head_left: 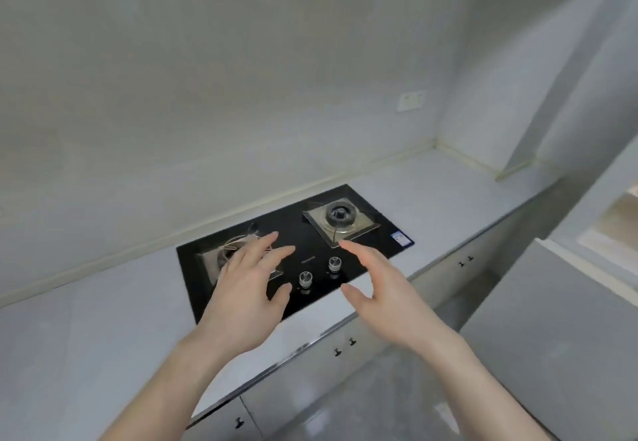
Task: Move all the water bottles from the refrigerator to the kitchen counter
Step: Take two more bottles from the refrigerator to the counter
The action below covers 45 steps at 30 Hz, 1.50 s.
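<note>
Both hands are held out with fingers spread, nothing grasped: the left hand (247, 290) and right hand (386, 297) above the black gas hob (312, 230) set in the kitchen counter (445, 192). Water bottles cannot be seen; 2 knobs (305, 279) lie between the hands.

I count one black hob (348, 233) set into the surface (448, 192), two burners and two knobs on it, and two hands above it.
</note>
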Tool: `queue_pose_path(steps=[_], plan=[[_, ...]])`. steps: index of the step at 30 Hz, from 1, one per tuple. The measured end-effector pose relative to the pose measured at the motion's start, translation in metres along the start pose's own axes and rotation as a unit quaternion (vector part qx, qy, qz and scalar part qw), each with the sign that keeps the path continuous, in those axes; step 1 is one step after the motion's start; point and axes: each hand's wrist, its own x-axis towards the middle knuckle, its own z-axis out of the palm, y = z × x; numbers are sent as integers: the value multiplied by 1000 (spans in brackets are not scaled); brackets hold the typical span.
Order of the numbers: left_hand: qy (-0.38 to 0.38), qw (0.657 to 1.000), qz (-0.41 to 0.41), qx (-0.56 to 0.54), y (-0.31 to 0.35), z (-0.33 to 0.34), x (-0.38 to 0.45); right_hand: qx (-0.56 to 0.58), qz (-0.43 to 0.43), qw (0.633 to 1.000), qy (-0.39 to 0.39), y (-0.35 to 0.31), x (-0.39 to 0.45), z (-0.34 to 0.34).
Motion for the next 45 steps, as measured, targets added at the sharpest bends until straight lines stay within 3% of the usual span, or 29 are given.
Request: queue_pose_path(steps=[12, 18, 34, 45], plan=[[-97, 962, 252, -49, 218, 94, 83, -60, 144, 961, 228, 112, -132, -156], [-127, 934, 327, -67, 292, 137, 123, -83, 194, 936, 281, 150, -162, -213], [-172, 881, 427, -114, 475, 258, 285, -108, 280, 872, 388, 276, -144, -382], [-214, 844, 479, -114, 573, 332, 345, -107, 323, 836, 431, 341, -154, -446]])
